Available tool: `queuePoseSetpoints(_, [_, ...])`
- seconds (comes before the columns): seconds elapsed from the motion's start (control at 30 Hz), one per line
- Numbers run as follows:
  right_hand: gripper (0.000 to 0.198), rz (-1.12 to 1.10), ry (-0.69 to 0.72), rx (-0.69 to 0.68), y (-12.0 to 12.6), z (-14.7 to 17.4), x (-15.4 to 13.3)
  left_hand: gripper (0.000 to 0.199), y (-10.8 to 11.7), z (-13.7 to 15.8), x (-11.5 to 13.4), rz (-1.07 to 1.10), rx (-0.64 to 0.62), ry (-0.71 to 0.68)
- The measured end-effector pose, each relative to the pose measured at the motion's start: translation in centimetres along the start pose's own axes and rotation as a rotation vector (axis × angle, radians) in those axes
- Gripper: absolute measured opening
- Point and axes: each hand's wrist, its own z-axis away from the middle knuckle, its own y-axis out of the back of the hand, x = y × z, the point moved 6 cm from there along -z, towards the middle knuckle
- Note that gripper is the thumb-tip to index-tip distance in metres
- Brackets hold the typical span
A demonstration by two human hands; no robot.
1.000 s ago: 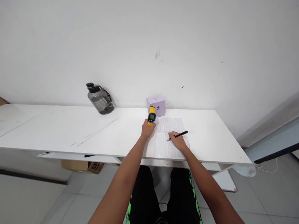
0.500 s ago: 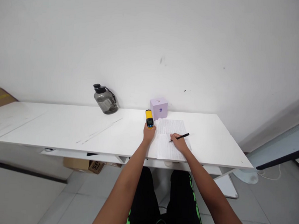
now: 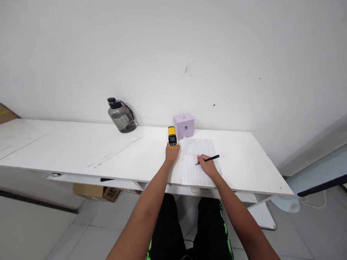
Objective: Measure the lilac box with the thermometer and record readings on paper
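Right now, the left hand has its fingers wrapped around the grip of a yellow-and-black meter, most of that grip being hidden inside the fist. The meter's head rises beyond the fingers, toward the wall, and its small screen and blue buttons face back toward the person, just above the thumb. Whether its underside touches the desk I cannot tell.

The right hand has thumb and fingers pinched together on a black pen. The pen lies aslant: its blunt end sticks out past the fingers, up and to the right, while the point comes out below them on the left, aimed down at the paper. It is too small to tell whether the point meets the page. The paper lies flat under the right hand, covered with rows of faint marks, its near edge by the desk's front edge.

Just beyond the paper stands a lilac box, close to the meter's right side. Well to the left, a gray bottle with a black cap stands near the wall.
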Motion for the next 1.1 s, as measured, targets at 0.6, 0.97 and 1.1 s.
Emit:
queuePoseSetpoints(0.6, [0.037, -0.029, -0.026, -0.009, 0.0, -0.1, -0.3, 0.024, -0.3, -1.7, 0.0, -0.010, -0.048, 0.065])
queuePoseSetpoints(0.97, [0.036, -0.016, -0.014, -0.020, 0.1, 0.0, -0.4, 0.024, -0.3, -1.8, 0.0, -0.012, -0.039, 0.064])
queuePoseSetpoints(1.1, [0.038, -0.022, -0.017, -0.011, 0.1, -0.2, -0.1, 0.023, -0.2, -1.4, 0.1, -0.006, -0.030, 0.060])
